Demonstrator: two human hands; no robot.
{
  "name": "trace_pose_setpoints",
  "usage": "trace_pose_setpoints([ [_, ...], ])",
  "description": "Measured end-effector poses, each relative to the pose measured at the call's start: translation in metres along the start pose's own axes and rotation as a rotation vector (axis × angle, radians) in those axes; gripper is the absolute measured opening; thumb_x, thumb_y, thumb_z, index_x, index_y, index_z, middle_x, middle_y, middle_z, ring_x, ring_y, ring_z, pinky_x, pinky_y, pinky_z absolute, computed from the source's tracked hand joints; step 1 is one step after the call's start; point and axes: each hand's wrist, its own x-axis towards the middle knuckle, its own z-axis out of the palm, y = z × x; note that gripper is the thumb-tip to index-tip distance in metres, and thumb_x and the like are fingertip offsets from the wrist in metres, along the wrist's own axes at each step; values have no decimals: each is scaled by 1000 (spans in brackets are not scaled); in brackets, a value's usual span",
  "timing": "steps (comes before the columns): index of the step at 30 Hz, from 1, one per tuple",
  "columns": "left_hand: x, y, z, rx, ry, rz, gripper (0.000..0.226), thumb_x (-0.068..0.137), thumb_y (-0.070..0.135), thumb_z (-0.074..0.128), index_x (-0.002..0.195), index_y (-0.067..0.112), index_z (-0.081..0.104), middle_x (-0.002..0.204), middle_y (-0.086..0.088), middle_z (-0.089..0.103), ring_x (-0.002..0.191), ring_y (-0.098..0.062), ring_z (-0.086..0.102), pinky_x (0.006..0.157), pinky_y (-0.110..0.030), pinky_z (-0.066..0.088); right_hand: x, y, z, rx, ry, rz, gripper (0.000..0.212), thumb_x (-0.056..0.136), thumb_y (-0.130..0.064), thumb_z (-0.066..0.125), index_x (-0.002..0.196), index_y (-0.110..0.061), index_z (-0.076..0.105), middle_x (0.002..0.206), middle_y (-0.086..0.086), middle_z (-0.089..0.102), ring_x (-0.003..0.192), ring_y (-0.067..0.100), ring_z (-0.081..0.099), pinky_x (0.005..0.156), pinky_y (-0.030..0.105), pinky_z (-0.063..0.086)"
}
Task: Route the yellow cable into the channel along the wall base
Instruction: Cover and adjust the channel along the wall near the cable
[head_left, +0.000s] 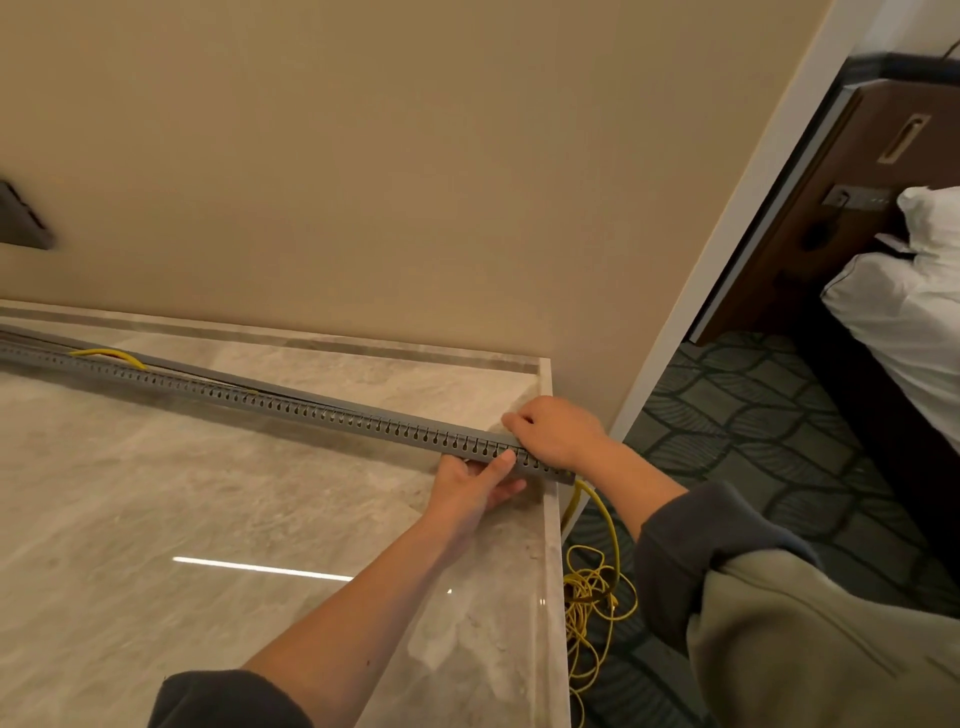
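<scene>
Gripping the grey slotted channel (311, 410) at its right end: the left hand (475, 486) pinches its front, and the right hand (553, 431) curls over its top. The channel runs leftward across the marble counter (156, 519). The yellow cable (597, 587) hangs from that end, beside the right hand, tangled on the floor (727, 415). No legible writing.

Polished grey-beige marble slab (156, 493) fills lower left; bright strip of light (260, 569) reflected on it; plain beige wall (363, 156) behind; dark grey plate (21, 218) on wall at far left, cut by frame edge. White trim (727, 270) runs diagonally at wall corner; dark leaf-patterned carpet (753, 415) right of slab; wooden panel (831, 234) with recessed handle (901, 141) and metal switch plate (857, 198); white bedding (893, 322) at right edge.
</scene>
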Motion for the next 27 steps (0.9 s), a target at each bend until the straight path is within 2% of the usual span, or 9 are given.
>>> trace_pose_setpoints([
  [4,-1,-2,5,77,52,31,34,88,6,65,120,-1,56,107,-18,69,87,-19,71,67,-25,59,-2,1,12,-148,181,-47,47,96,-44,29,73,-20,63,72,-1,61,66,19,53,52,28,34],
  [9,-3,-3,7,107,92,53,37,87,8,67,121,-1,54,109,-19,68,91,-23,71,65,-25,58,-3,0,20,-167,251,-21,44,97,-42,28,72,-23,58,67,-4,53,63,17,52,53,29,37],
  [13,-2,-2,7,115,119,35,41,86,9,69,122,-2,52,110,-21,67,86,-23,71,61,-24,58,-8,-3,26,-165,278,-2,44,98,-41,26,69,-24,55,69,-1,60,62,17,53,54,30,40],
  [18,-4,3,4,46,111,53,31,85,11,70,112,7,56,98,-12,71,77,-16,72,56,-22,56,-8,-7,18,-187,275,-77,46,99,-41,27,82,-19,64,77,2,63,70,21,57,58,30,39],
  [23,-4,5,10,-47,163,38,27,84,13,71,106,8,57,91,-8,72,71,-13,71,54,-22,55,-28,-3,24,-165,292,-156,37,99,-39,28,84,-20,56,85,2,64,73,21,57,60,31,40],
  [27,-1,5,13,-63,167,17,33,85,9,70,113,1,56,104,-18,69,83,-22,70,61,-27,58,-44,-1,21,-144,256,-217,31,89,-44,40,94,-20,58,90,0,62,79,18,56,63,30,45],
])
